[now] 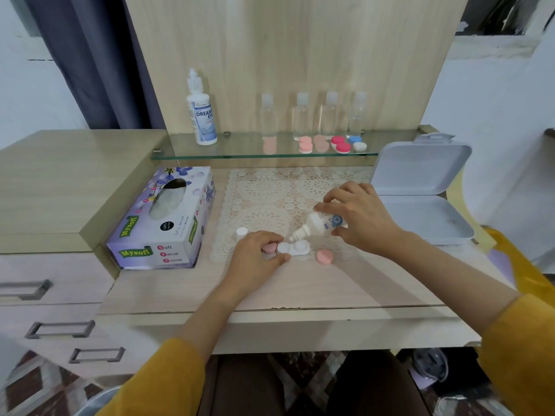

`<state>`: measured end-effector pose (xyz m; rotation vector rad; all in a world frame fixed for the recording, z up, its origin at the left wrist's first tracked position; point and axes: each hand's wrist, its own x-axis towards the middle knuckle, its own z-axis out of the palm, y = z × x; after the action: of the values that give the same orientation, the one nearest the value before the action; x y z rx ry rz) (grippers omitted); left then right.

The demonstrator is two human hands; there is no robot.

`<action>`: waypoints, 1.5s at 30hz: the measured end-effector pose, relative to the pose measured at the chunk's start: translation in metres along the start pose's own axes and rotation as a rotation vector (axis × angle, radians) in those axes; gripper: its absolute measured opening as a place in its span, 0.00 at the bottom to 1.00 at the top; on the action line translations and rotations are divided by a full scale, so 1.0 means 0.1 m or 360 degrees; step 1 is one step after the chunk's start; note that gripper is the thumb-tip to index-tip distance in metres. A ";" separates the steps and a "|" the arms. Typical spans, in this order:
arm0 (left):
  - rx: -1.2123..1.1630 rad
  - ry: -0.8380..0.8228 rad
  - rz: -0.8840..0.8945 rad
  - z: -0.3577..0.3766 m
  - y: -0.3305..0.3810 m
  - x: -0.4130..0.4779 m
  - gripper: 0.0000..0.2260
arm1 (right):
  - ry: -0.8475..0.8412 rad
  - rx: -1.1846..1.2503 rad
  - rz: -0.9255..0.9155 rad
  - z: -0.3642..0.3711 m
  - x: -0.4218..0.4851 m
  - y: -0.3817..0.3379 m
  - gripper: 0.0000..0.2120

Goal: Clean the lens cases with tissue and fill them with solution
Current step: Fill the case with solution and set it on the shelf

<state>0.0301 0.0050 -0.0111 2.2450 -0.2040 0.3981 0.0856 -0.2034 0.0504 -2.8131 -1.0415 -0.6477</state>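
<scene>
A white lens case [295,248] with both wells uncovered lies on the near edge of the lace mat [270,199]. My left hand [255,259] pinches its left end, with a pink lid [269,248] under the fingers. My right hand [357,216] grips a small white solution bottle [318,225], tipped with its nozzle pointing down-left over the case's right well. Another pink lid [323,257] lies just right of the case. The bottle's white cap [241,233] stands on the mat to the left.
A Mysoft tissue box [168,220] lies at the left. An open grey box [420,190] stands at the right. On the glass shelf [240,150] are a large solution bottle [201,115], several clear small bottles [301,115] and several lens cases [341,144].
</scene>
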 end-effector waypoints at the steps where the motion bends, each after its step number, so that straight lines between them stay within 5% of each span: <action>1: -0.0005 0.0006 -0.0008 0.00 0.01 0.00 0.13 | 0.0014 -0.0006 0.0005 -0.01 -0.01 0.02 0.24; 23: -0.0037 0.0006 -0.0045 0.00 0.01 0.00 0.11 | 0.0346 -0.0210 -0.0210 -0.05 -0.04 0.11 0.26; 45: 0.0003 -0.0002 -0.0014 0.00 0.00 0.00 0.10 | 0.0136 -0.0166 -0.0086 -0.07 -0.05 0.07 0.22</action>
<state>0.0300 0.0049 -0.0109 2.2474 -0.1946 0.3927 0.0841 -0.2135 0.0556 -2.8241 -1.1025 -0.8441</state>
